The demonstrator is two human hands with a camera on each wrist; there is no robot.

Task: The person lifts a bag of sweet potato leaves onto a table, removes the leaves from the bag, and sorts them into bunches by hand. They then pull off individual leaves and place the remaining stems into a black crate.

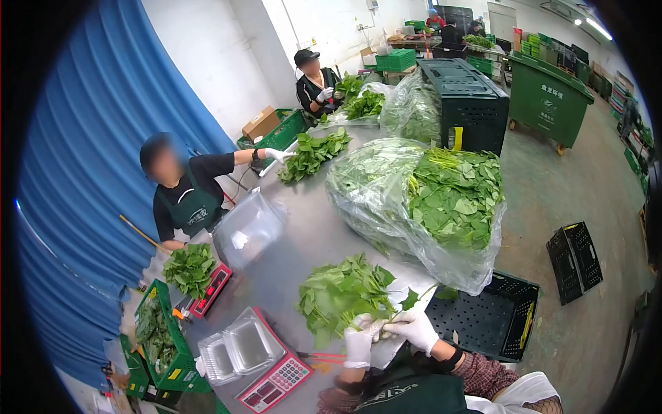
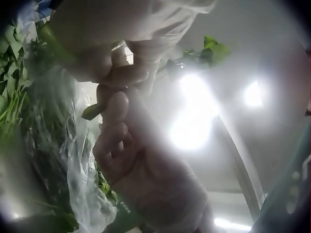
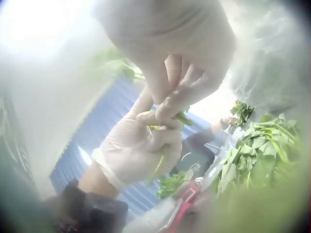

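Observation:
White-gloved, my left hand [image 1: 360,339] and right hand [image 1: 416,328] meet at the near edge of the metal table, fingertips together. Between them they pinch a leafy green stem [image 3: 183,118]; part of it is hidden behind the fingers. One leaf [image 1: 409,299] on a thin stalk sticks up beside the right hand. Just beyond the left hand lies a loose heap of leafy greens [image 1: 345,293]. In the left wrist view, the right hand [image 2: 155,179] comes from below with curled fingers, and a cut green tip [image 2: 91,111] pokes out at its thumb.
A large clear bag of greens [image 1: 372,186] stands ahead, with a black crate [image 1: 483,317] below it at right. A red scale [image 1: 279,376] bears clear plastic boxes [image 1: 238,348] at left. Across the metal table [image 1: 276,276], a person in an apron [image 1: 196,207] reaches toward more greens.

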